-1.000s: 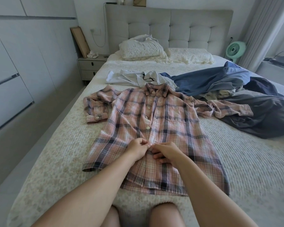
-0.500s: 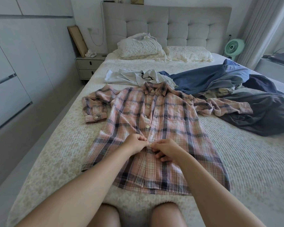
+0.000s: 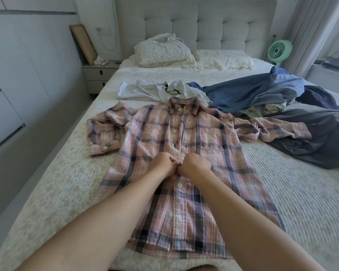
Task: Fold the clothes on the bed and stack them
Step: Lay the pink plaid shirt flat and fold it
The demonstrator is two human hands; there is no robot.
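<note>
A pink plaid shirt (image 3: pixel 209 145) lies flat, front up, in the middle of the bed (image 3: pixel 301 202), collar toward the headboard. My left hand (image 3: pixel 163 163) and my right hand (image 3: pixel 195 165) meet knuckle to knuckle over the shirt's button placket at mid-chest, each pinching the fabric edge there. Its left sleeve is folded in beside the body; its right sleeve trails onto a dark grey garment (image 3: pixel 321 137). Beyond the collar lie a white garment (image 3: pixel 145 90) and a crumpled blue garment (image 3: pixel 249 94).
Two pillows (image 3: pixel 164 51) rest against the tufted headboard (image 3: pixel 204 22). A nightstand (image 3: pixel 98 75) stands left of the bed, by the wardrobe wall. A green fan (image 3: pixel 279 50) and curtains are at the right.
Both hands have shifted a little up the placket toward the collar and closed tighter together. One more button shows below them. The camera has tilted down slightly.
</note>
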